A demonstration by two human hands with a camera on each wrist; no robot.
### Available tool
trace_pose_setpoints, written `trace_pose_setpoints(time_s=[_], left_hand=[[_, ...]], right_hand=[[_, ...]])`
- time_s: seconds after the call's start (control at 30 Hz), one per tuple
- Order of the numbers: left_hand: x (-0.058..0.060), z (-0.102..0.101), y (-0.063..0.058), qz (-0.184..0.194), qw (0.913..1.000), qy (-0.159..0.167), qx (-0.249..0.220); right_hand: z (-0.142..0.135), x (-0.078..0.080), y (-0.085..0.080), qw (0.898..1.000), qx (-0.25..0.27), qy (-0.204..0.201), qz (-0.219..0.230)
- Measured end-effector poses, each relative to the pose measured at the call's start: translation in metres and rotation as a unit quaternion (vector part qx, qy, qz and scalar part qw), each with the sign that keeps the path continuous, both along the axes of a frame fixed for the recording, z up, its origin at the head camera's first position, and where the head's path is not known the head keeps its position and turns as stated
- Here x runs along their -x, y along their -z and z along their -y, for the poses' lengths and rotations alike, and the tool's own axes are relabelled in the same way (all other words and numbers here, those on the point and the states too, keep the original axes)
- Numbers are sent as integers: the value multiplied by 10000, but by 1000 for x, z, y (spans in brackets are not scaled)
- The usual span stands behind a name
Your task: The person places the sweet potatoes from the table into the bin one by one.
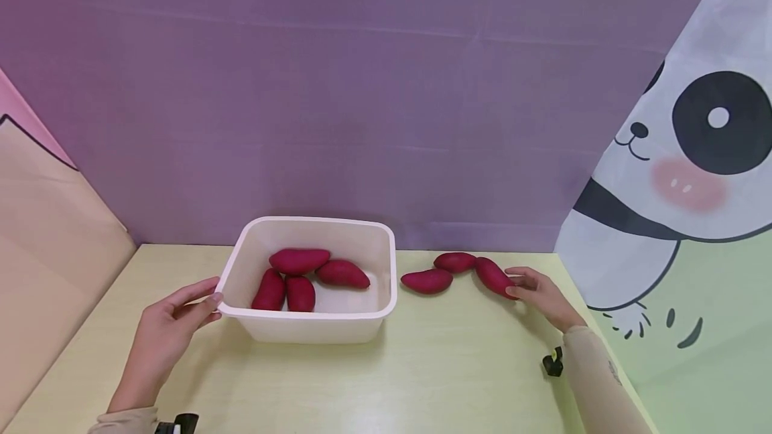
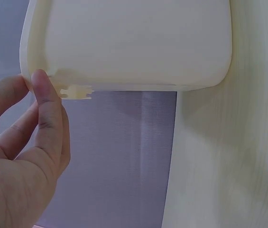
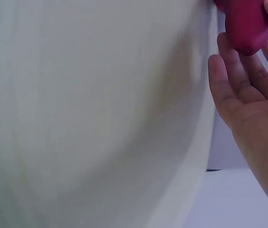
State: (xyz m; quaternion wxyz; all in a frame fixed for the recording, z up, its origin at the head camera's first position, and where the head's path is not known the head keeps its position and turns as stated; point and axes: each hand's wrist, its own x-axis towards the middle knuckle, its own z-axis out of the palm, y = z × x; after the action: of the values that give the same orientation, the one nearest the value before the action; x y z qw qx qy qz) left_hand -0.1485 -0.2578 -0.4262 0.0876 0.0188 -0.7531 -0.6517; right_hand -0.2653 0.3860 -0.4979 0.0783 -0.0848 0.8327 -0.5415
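On the left, a white plastic bin [image 1: 313, 328] holds several red-skinned sweet potatoes [image 1: 299, 260]. My left hand [image 1: 175, 330] pinches the bin's rim at its near left corner, thumb on one side and fingers on the other, as the left wrist view also shows. To the right of the bin, my right hand [image 1: 545, 297] grips the near end of a sweet potato [image 1: 493, 277] between thumb and fingers. The right wrist view shows that sweet potato's rounded tip [image 3: 248, 35] against the fingers; its far part is cut off by the frame edge.
Two more sweet potatoes lie between the bin and my right hand, one nearer [image 1: 427, 281] and one farther back [image 1: 455, 262]. The pale wooden table [image 1: 434, 367] ends at a purple backdrop [image 1: 386, 119]. A panda-printed panel [image 1: 712, 220] borders the right side.
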Motion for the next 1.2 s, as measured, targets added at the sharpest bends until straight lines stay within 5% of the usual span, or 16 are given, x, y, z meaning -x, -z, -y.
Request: trace_pose_setpoints(time_s=[0.23, 0.6, 0.87, 1.2], left_hand=[[0, -1, 0, -84, 9995, 93, -298], [2, -2, 2, -217, 9984, 126, -515], [1, 1, 3, -137, 9995, 64, -272], [3, 0, 3, -89, 9998, -7, -160]], right_hand=[[18, 1, -25, 9987, -294, -54, -418], [70, 4, -93, 9958, -249, -462, -746], [131, 15, -133, 9874, -436, -1068, -1078], [219, 32, -158, 9680, -208, -2128, -1315]])
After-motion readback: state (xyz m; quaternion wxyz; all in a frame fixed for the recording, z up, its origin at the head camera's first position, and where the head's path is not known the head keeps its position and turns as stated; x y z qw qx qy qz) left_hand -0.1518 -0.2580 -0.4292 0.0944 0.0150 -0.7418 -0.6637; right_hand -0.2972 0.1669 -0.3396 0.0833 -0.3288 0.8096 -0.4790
